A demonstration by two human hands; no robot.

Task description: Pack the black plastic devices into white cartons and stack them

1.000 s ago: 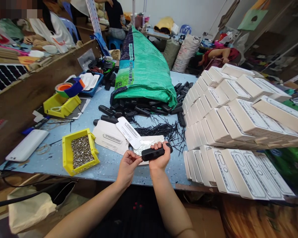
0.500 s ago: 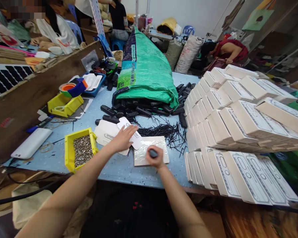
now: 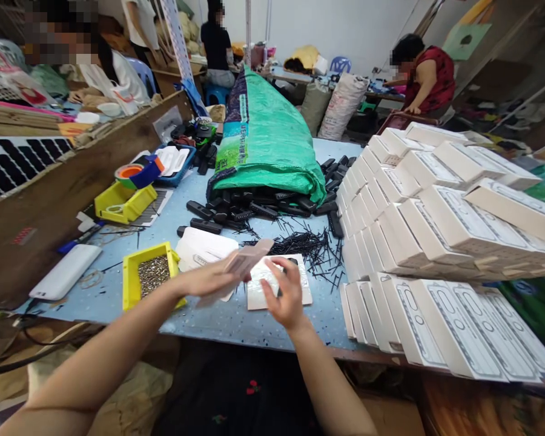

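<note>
My left hand (image 3: 211, 280) grips a flat, unfolded carton (image 3: 255, 251), tilted up off the table and smeared by motion. Under it lie more flat white cartons (image 3: 209, 241). Close by, my right hand (image 3: 285, 292) hovers with thumb and fingers apart above a pale board (image 3: 258, 297) with a shiny, wrinkled surface. Dark parts of a black object (image 3: 293, 261) show past its fingers; the hand hides most of it. Just beyond the board is a heap of thin black strips (image 3: 295, 241).
Stacked white boxes (image 3: 390, 242) fill the right side. A green sack (image 3: 272, 139) spills black handheld devices (image 3: 200, 210) at the back. On the left are a yellow bin (image 3: 131, 281) of small metal parts, a second yellow bin (image 3: 127, 206) and a white device (image 3: 66, 272). Other people work beyond.
My left hand has picked up a flat carton from the pile and raised it. My right hand, earlier closed round a black object on the board, has opened its fingers.
</note>
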